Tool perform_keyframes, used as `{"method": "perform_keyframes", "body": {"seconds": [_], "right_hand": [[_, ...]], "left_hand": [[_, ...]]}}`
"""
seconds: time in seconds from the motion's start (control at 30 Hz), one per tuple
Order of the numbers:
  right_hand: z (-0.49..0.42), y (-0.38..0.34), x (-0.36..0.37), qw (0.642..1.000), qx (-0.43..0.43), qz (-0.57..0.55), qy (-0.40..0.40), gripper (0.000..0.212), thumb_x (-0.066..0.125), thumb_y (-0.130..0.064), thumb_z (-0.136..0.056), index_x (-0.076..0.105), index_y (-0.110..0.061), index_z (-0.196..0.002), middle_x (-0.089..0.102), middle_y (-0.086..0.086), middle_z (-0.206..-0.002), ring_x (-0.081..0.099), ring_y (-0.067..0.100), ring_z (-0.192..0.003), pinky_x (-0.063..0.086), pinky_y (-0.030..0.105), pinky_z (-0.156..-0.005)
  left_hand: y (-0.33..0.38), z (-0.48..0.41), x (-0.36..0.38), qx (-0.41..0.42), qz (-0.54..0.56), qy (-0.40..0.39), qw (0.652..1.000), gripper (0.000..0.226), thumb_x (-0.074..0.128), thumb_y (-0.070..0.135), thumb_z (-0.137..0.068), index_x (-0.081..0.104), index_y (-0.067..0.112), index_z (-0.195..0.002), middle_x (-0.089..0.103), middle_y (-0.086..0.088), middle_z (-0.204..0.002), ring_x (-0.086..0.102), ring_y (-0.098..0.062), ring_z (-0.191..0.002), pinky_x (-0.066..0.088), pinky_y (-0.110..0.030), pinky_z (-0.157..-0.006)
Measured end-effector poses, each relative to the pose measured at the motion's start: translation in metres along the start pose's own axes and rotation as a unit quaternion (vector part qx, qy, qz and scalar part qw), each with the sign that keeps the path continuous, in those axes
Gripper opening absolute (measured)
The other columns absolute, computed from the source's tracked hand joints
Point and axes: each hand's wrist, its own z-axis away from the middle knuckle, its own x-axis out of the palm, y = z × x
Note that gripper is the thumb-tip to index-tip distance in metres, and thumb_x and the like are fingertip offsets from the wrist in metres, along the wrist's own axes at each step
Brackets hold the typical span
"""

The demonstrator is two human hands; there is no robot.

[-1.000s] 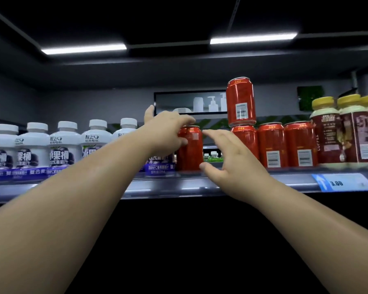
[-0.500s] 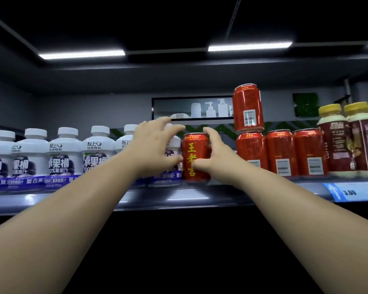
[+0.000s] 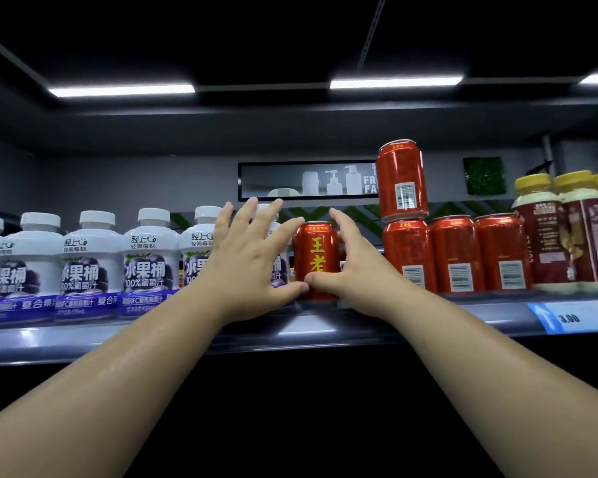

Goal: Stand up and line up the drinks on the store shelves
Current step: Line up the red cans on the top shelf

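A red can [image 3: 316, 250] with yellow characters stands upright on the shelf [image 3: 152, 334], its label facing me. My right hand [image 3: 356, 270] holds it from the right, thumb across the low front and fingers along its far side. My left hand [image 3: 252, 260] is spread with straight fingers just left of the can; its thumb tip and index tip touch the can. To the right stand three more red cans [image 3: 456, 253], barcodes facing out, and a fourth can [image 3: 401, 181] is stacked, slightly tilted, on the leftmost of them.
White-capped grape juice bottles [image 3: 90, 263] line the shelf to the left, the nearest partly hidden behind my left hand. Yellow-capped coffee bottles [image 3: 539, 236] stand at the far right. A blue price tag [image 3: 573, 317] marks the shelf edge. A gap separates the held can from the can row.
The can was turned from barcode-out to label-out by my right hand. My left hand has opened wider and lifted its fingers. The view has tilted upward slightly.
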Motion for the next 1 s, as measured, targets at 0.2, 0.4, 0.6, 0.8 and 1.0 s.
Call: {"method": "perform_keyframes", "body": {"seconds": [0.2,0.4,0.6,0.8,1.0], "right_hand": [[0.01,-0.018,-0.064,0.989,-0.104,-0.006,0.101,0.078,0.077,-0.028,-0.084,0.034,-0.042,-0.147,0.04,-0.012,-0.144,0.041,0.008,-0.129,0.042,0.028,-0.104],[-0.011,-0.013,-0.124,0.965,-0.078,0.08,0.237,0.073,0.074,-0.026,-0.086,0.034,-0.033,-0.148,0.043,-0.005,-0.144,0.041,0.01,-0.126,0.04,0.022,-0.088],[-0.03,-0.006,-0.137,0.992,0.057,0.034,0.107,0.096,0.069,-0.023,-0.089,0.004,-0.041,-0.156,0.042,0.006,-0.146,0.055,0.022,-0.106,0.051,0.033,-0.068],[-0.031,-0.002,-0.139,0.996,0.05,0.018,0.078,0.074,0.069,-0.025,-0.086,0.029,-0.034,-0.147,0.055,-0.002,-0.119,0.059,0.016,-0.098,0.051,0.037,-0.077],[-0.028,0.005,-0.146,0.995,0.0,-0.014,0.098,0.06,0.068,-0.02,-0.09,0.041,-0.039,-0.14,0.062,-0.001,-0.122,0.064,0.017,-0.098,0.058,0.037,-0.078]], "left_hand": [[0.014,-0.014,-0.005,0.017,0.019,0.017,1.0,0.092,0.035,0.082,-0.072,0.023,0.037,-0.15,0.034,0.0,-0.156,0.022,-0.027,-0.147,0.004,-0.06,-0.118],[0.038,-0.033,-0.012,-0.019,0.041,0.028,0.999,0.084,0.032,0.078,-0.076,0.027,0.036,-0.149,0.046,0.009,-0.144,0.044,-0.016,-0.133,0.004,-0.056,-0.12],[0.069,-0.07,-0.037,-0.07,0.251,-0.005,0.965,0.077,0.063,0.052,-0.085,0.026,0.035,-0.151,0.041,0.006,-0.149,0.043,-0.017,-0.132,0.037,-0.038,-0.109],[0.097,-0.131,-0.045,-0.123,0.464,-0.046,0.876,0.064,0.067,0.028,-0.09,0.037,0.042,-0.144,0.056,0.003,-0.13,0.061,-0.019,-0.107,0.057,-0.037,-0.077],[0.116,-0.143,-0.044,-0.129,0.5,-0.044,0.855,0.066,0.066,0.01,-0.089,0.041,0.038,-0.143,0.061,0.003,-0.119,0.064,-0.017,-0.099,0.057,-0.046,-0.088]]}}
